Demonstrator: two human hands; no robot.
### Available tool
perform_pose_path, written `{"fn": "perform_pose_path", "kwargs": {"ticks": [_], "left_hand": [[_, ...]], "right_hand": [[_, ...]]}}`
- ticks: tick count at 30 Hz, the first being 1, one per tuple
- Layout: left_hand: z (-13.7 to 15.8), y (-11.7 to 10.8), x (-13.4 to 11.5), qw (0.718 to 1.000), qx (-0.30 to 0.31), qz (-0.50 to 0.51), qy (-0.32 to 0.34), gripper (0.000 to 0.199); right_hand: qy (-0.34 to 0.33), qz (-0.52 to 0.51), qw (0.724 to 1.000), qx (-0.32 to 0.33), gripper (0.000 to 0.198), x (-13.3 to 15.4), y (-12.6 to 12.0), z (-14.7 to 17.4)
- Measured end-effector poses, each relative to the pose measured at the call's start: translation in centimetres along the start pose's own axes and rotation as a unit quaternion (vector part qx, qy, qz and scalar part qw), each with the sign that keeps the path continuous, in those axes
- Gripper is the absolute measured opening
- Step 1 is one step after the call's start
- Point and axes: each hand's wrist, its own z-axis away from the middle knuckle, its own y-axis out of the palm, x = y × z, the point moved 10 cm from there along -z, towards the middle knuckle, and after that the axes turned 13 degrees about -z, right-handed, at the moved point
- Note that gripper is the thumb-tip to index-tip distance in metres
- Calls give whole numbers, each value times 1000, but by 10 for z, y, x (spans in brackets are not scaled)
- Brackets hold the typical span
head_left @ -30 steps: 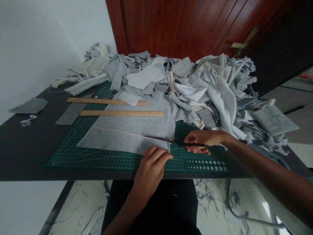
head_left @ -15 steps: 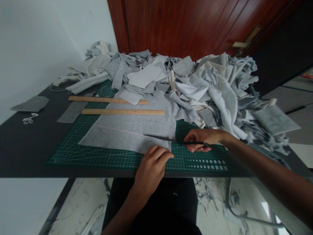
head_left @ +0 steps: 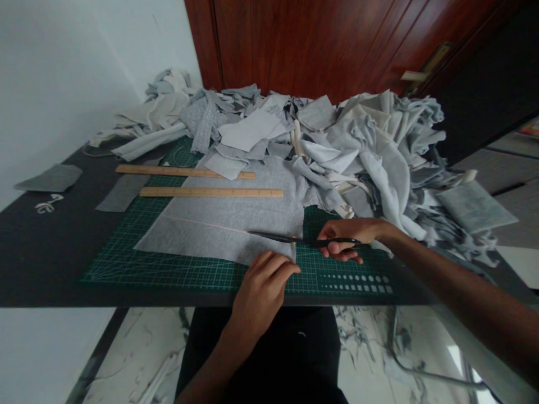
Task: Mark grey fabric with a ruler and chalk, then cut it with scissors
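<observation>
A piece of grey fabric lies on the green cutting mat, with a thin pinkish line drawn across it. My right hand is closed round the handles of black scissors. The scissor blades lie along the fabric's lower right part, and their tip meets the drawn line. Just below the blades, my left hand has its curled fingers on the fabric's near edge. The fingertips of that hand are partly hidden.
Two wooden rulers lie across the fabric. Behind them is a big heap of grey and white cloth scraps. At the left are a grey fabric piece and a small white strip. The dark table's front edge runs before me.
The scissor handles have spread slightly and my right fingers have shifted round them. The blades have stayed in nearly the same place; my left hand has barely moved.
</observation>
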Motion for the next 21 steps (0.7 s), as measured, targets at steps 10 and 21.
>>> {"fn": "perform_pose_path", "kwargs": {"ticks": [10,21], "left_hand": [[0,-2,0,1000,-7,19,1,29],[3,-5,5,999,-19,42,-15,27]], "right_hand": [[-16,20,1000,0,65,22,13,-21],[-14,45,999,-27,58,32,19,-23]]}}
